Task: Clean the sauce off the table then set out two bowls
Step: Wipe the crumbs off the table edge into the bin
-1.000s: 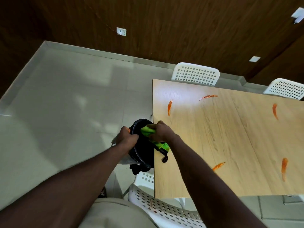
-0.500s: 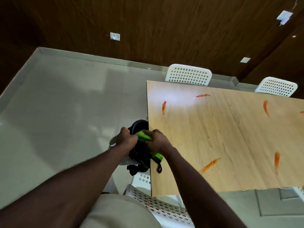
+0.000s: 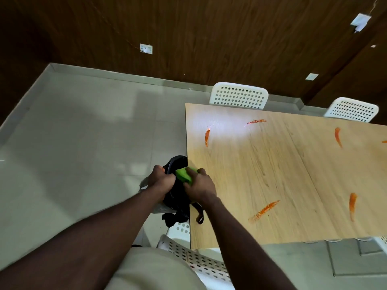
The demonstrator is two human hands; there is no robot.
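A light wooden table carries several orange sauce streaks: one at the far left, one at the back, one near the front, and two on the right. A black bag hangs at the table's left edge. My left hand grips the bag's rim. My right hand holds a green cloth at the bag's opening. No bowls are in view.
White perforated chairs stand at the table's far side, and another sits just below me at the near left corner. Grey tiled floor spreads to the left. A dark wood wall is behind.
Both hands stay at the bag with the green cloth. The view has shifted slightly, so the table sits a little further left and lower in frame.
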